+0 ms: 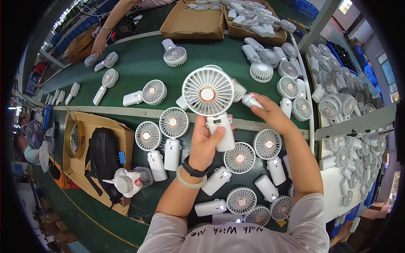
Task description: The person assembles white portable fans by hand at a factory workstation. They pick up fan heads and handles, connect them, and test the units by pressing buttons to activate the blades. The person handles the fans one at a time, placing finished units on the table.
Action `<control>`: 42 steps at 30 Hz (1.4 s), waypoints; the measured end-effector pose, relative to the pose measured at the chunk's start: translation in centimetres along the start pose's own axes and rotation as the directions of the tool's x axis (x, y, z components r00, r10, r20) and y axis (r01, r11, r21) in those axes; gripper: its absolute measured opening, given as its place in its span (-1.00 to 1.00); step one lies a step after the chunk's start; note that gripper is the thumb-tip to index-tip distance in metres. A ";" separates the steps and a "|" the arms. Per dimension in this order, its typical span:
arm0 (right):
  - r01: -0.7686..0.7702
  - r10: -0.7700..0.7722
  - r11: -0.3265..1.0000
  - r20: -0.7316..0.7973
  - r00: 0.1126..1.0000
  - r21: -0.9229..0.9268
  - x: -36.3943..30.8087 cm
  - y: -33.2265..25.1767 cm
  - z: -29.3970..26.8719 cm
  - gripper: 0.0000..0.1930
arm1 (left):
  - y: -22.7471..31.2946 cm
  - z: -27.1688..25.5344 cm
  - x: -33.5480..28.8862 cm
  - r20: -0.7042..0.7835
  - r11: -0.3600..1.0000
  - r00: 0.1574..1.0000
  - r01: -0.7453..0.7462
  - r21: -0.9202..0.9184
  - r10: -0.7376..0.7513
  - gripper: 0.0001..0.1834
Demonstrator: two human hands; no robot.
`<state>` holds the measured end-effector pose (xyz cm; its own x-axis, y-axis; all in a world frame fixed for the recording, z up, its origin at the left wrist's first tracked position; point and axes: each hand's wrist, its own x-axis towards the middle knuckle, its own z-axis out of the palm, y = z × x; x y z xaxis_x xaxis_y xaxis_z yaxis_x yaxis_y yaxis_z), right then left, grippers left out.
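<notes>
My left hand (204,141) is closed around the handle of a white handheld fan (207,93), held upright above the bench. Its round grille has a copper-coloured ring at the centre, and a small dark display shows on the handle. To the right, my right hand (270,113) grips the end of a white fan handle (252,101). The rest of that piece reaches behind the raised fan, so I cannot tell how it continues. Below my hands, several similar fans (239,157) lie on the dark near bench, some with their handles toward me.
Across the green conveyor belt (139,59) lie more fans, and another person's hand (99,44) touches one at far left. Cardboard boxes (192,21) stand beyond. At left, a carton tray (71,162) holds a tape roll and a black pouch. Fans crowd a rack (333,164) at right.
</notes>
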<state>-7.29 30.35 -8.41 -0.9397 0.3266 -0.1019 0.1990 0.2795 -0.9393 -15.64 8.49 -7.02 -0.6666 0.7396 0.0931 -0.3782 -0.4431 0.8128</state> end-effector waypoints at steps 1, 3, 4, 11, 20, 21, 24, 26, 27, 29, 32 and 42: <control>-0.130 0.129 0.904 0.031 0.991 0.407 -0.8 -0.2 -0.2 -0.52 | 0.2 -0.1 0.1 -0.004 1.000 1.000 -0.005 -0.006 0.005 -0.50; -0.070 -0.158 0.442 0.155 0.975 0.894 -2.1 -0.6 0.0 -0.53 | 0.6 -0.4 0.2 -0.094 0.999 0.995 -0.035 0.041 0.039 -0.50; -0.116 -0.225 0.339 0.200 0.954 0.933 -2.6 -1.5 0.3 -0.52 | 0.6 -0.8 0.2 -0.164 0.995 0.985 -0.048 0.091 0.062 -0.52; -0.104 -0.350 0.237 0.185 0.918 0.966 -4.1 -3.3 0.9 -0.47 | 1.5 -1.0 0.6 -0.119 0.996 0.990 -0.079 -0.051 0.073 -0.59; 0.121 -0.100 0.747 -0.068 0.993 0.654 -5.4 -4.9 2.4 -0.49 | -0.4 -0.1 -0.6 0.048 0.997 0.995 0.083 0.011 -0.083 -0.61; 0.154 -0.098 0.775 -0.124 0.987 0.613 -5.5 -5.3 2.5 -0.47 | -0.4 0.3 -0.7 0.053 0.992 0.991 0.125 -0.030 -0.124 -0.63; 0.214 -0.114 0.764 -0.200 0.973 0.608 -5.3 -5.0 2.7 -0.41 | -0.3 1.8 -0.3 0.010 0.974 0.975 0.223 -0.042 -0.222 -0.64; 0.226 -0.122 0.757 -0.208 0.971 0.613 -5.2 -4.7 2.8 -0.43 | -0.7 2.1 -0.1 -0.011 0.983 0.985 0.171 -0.068 -0.172 -0.65; 0.235 -0.127 0.755 -0.215 0.968 0.612 -5.2 -4.6 2.6 -0.45 | -1.1 2.2 0.2 -0.016 0.986 0.989 0.143 -0.085 -0.145 -0.65; 0.240 -0.130 0.776 -0.224 0.966 0.583 -5.1 -4.7 2.2 -0.48 | -1.7 1.8 0.4 0.028 0.983 0.990 0.143 -0.119 -0.140 -0.58; 0.185 -0.080 0.827 -0.215 0.973 0.530 -5.5 -5.1 2.2 -0.50 | -1.9 2.2 0.1 0.071 0.977 0.988 0.146 -0.153 -0.137 -0.50; 0.252 -0.122 0.813 -0.268 0.956 0.525 -5.3 -4.8 2.3 -0.51 | -2.1 2.5 0.1 0.129 0.976 0.980 0.170 -0.140 -0.152 -0.21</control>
<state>-3.96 25.20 -4.10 -0.8475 0.5203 0.1054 -0.2206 -0.1646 -0.9614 -13.36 10.74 -7.28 -0.5127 0.8576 0.0417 -0.5718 -0.3773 0.7285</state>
